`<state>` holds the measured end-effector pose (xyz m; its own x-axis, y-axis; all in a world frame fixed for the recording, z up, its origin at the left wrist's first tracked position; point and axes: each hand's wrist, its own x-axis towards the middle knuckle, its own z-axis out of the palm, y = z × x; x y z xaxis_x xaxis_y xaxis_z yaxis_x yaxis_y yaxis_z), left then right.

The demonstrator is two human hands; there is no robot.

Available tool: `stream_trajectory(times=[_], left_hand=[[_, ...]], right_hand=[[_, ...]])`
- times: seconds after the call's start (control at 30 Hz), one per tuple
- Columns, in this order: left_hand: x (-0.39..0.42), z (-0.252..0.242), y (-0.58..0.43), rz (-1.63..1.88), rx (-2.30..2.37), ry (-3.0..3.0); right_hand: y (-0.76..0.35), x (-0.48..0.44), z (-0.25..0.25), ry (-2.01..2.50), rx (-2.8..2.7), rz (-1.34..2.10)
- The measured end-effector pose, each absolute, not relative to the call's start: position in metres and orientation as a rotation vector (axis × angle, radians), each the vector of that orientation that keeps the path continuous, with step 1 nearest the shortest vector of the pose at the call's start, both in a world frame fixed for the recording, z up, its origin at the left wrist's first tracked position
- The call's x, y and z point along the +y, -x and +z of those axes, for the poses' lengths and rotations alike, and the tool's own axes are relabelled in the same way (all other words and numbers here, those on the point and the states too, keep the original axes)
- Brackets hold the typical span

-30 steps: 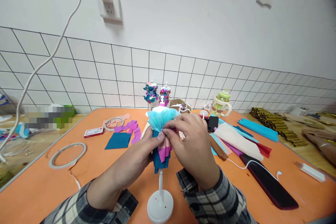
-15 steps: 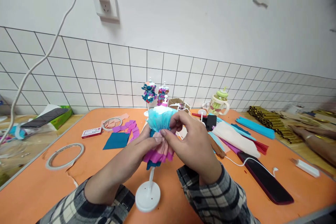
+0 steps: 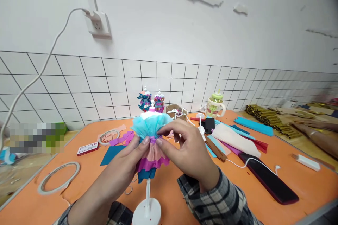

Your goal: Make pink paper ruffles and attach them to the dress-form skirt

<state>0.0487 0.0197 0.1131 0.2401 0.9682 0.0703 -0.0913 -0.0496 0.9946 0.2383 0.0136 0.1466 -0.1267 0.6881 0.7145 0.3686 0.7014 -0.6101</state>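
Note:
A small mannequin stand with a white round base point(image 3: 147, 212) stands upright near the front of the table. It wears a crepe-paper dress with a light-blue ruffled top point(image 3: 150, 123), a pink and magenta skirt point(image 3: 153, 157) and dark teal paper at the bottom. My left hand point(image 3: 124, 168) grips the dress's waist from the left, thumb on the front. From the right, my right hand point(image 3: 188, 147) pinches the waist between thumb and fingers, just below the blue ruffle. A purple band shows between my thumbs.
Tape rings point(image 3: 59, 178) and a small red-and-white box point(image 3: 88, 148) lie left. Two decorated mannequins point(image 3: 159, 102) stand behind. On the right are a bottle point(image 3: 215, 105), crepe-paper strips point(image 3: 235, 137), a dark phone point(image 3: 269, 179) and a white cable. Another person's arm point(image 3: 314, 139) is far right.
The view has shifted, so the wall fills more of it. The blue ruffle is spread wider, and the purple waist band now shows between my thumbs. Both hands remain at the waist.

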Motion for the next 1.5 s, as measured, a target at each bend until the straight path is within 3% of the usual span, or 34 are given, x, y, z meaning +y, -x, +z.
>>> stream_trajectory(times=[0.37, 0.77, 1.5], left_hand=[[0.009, 0.124, -0.059, 1.021, 0.762, -1.186], [0.009, 0.128, -0.056, 1.051, 1.023, -1.341], [0.015, 0.127, -0.054, 1.096, 0.915, -1.164]], right_hand=[[-0.232, 0.013, 0.145, 0.975, -1.727, 0.292], [-0.233, 0.014, 0.145, 0.934, -1.723, 0.342], [-0.234, 0.013, 0.145, 0.941, -1.691, 0.450]])
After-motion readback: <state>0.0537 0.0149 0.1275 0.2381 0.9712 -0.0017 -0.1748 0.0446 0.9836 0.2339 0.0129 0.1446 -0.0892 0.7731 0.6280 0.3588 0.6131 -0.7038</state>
